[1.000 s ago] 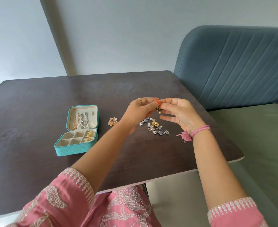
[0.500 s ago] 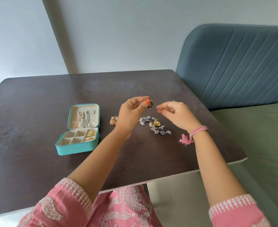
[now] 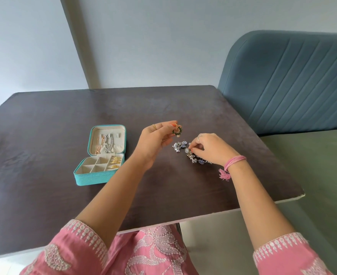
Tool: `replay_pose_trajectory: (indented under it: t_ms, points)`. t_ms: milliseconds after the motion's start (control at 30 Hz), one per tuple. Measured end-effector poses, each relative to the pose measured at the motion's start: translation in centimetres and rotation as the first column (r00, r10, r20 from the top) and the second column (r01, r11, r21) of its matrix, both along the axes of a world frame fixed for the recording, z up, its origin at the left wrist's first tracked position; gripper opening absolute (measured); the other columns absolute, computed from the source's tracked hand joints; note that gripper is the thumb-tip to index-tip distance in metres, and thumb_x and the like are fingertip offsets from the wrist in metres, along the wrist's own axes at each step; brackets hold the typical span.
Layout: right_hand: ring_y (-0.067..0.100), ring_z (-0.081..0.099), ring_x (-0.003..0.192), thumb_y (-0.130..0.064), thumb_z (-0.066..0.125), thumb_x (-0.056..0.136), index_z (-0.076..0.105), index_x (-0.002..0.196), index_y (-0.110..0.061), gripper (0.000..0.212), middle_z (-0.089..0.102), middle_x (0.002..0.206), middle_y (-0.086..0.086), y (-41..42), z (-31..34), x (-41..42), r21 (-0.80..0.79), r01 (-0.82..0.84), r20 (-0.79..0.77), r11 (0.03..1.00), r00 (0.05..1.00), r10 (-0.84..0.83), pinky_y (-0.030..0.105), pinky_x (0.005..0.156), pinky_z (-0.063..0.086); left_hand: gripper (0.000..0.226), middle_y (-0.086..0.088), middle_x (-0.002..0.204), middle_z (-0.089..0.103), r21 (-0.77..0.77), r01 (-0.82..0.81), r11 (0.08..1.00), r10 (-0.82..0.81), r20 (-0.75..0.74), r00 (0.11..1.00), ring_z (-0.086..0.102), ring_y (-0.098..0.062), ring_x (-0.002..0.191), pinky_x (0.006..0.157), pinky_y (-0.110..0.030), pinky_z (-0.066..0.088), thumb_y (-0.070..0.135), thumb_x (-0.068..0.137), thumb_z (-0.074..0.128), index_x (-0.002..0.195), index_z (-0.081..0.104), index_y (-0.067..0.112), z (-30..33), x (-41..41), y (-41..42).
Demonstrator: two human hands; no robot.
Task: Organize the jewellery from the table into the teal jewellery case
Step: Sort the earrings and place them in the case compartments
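Observation:
The teal jewellery case (image 3: 92,178) lies open at the table's left, with chains hanging in its lid and gold pieces in the right-hand compartments. My left hand (image 3: 155,141) is raised above the table and pinches a round green earring (image 3: 177,131) with a small pearl drop. A heap of silver and blue jewellery (image 3: 180,145) lies on the dark table (image 3: 44,135) to the right of that hand. My right hand (image 3: 211,148) rests on the heap, its fingertips pinched on a piece there.
A blue padded seat back (image 3: 292,84) and green cushion (image 3: 322,175) stand to the right of the table. The table's near edge and right corner (image 3: 300,195) are close to my arms. A pink thread band circles my right wrist.
The hands have parted. My left hand kept the green earring and drew slightly left. My right hand dropped down onto the jewellery heap. The gold earrings beside the case are now hidden behind my left hand.

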State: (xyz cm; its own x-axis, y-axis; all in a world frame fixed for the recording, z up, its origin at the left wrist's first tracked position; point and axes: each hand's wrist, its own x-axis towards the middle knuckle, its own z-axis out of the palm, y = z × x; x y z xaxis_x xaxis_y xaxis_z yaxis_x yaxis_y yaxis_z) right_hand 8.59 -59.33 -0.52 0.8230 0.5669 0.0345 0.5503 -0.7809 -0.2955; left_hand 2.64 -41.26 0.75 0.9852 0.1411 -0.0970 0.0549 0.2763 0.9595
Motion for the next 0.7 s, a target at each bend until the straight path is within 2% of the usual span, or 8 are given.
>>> replay_pose_trajectory:
  t_ms: [100,267,367,467,567,633,700]
  points:
    - [0.014,0.062,0.086,-0.021,0.056,0.09,0.072,0.095,-0.023,0.017,0.055,0.085,-0.014,-0.1,-0.2,0.1,0.019,0.02,-0.016,1.0,1.0,-0.02,0.034,0.086,0.049,0.021,-0.006,0.104,0.071,-0.073,-0.002,0.997,0.001,-0.02,1.0,0.065,-0.012,0.091,0.092,-0.027,0.048,0.013,0.09,0.058,0.108,0.07,0.011,0.3,-0.3,0.1]
    - [-0.001,0.059,0.075,-0.018,0.06,0.091,0.073,0.099,-0.02,0.015,0.064,0.085,-0.011,-1.2,-0.5,0.1,0.212,0.096,-0.103,0.973,0.992,-0.075,0.004,0.064,0.039,0.022,-0.001,0.098,0.072,-0.072,0.023,0.997,-0.025,-0.028,0.999,0.065,-0.01,0.09,0.088,-0.023,0.048,0.011,0.088,0.059,0.107,0.07,0.013,0.5,-0.6,0.3]
    - [-0.008,0.058,0.074,-0.013,0.061,0.09,0.071,0.103,-0.022,0.018,0.066,0.084,-0.011,-1.7,-0.6,-0.1,0.274,0.106,-0.119,0.956,0.99,-0.076,0.0,0.065,0.039,0.023,0.004,0.089,0.073,-0.036,0.042,0.998,-0.043,-0.022,0.999,0.065,-0.006,0.084,0.085,-0.02,0.048,0.005,0.087,0.058,0.104,0.07,0.017,0.5,-0.7,0.2]
    - [-0.002,0.059,0.078,-0.011,0.056,0.093,0.064,0.111,-0.022,0.023,0.067,0.088,-0.007,-1.7,-0.4,-0.2,0.246,0.097,-0.123,0.964,0.99,-0.069,0.008,0.071,0.042,0.023,0.005,0.087,0.073,-0.019,0.053,0.998,-0.054,-0.021,0.998,0.065,-0.004,0.082,0.082,-0.018,0.049,0.004,0.087,0.058,0.101,0.069,0.018,0.5,-0.8,0.0]
    - [0.011,0.058,0.091,-0.006,0.047,0.094,0.059,0.116,-0.024,0.03,0.063,0.089,-0.009,-1.7,0.0,-0.1,0.096,0.058,-0.018,0.994,0.998,-0.056,0.034,0.086,0.046,0.022,0.001,0.096,0.073,0.005,0.057,0.998,-0.057,-0.025,0.998,0.066,-0.006,0.087,0.081,-0.017,0.05,0.004,0.087,0.061,0.103,0.069,0.017,0.4,-0.8,-0.3]
    - [0.015,0.053,0.101,-0.001,0.041,0.093,0.054,0.118,-0.028,0.039,0.06,0.093,-0.012,-1.5,0.8,-0.2,-0.055,0.049,0.085,0.997,0.995,-0.044,0.038,0.087,0.04,0.022,0.001,0.096,0.073,0.03,0.06,0.998,-0.059,-0.029,0.998,0.066,-0.005,0.087,0.077,-0.014,0.05,0.004,0.086,0.064,0.103,0.069,0.017,0.3,-0.8,-0.4]
    - [0.016,0.05,0.104,0.001,0.041,0.092,0.05,0.12,-0.029,0.043,0.06,0.1,-0.013,-1.0,1.6,-0.5,-0.161,0.032,0.187,0.986,0.982,-0.001,0.038,0.086,0.037,0.023,0.001,0.096,0.073,0.066,0.064,0.996,-0.062,-0.032,0.998,0.066,-0.005,0.088,0.08,-0.016,0.05,0.004,0.084,0.067,0.101,0.069,0.019,-0.1,-0.6,-0.5]
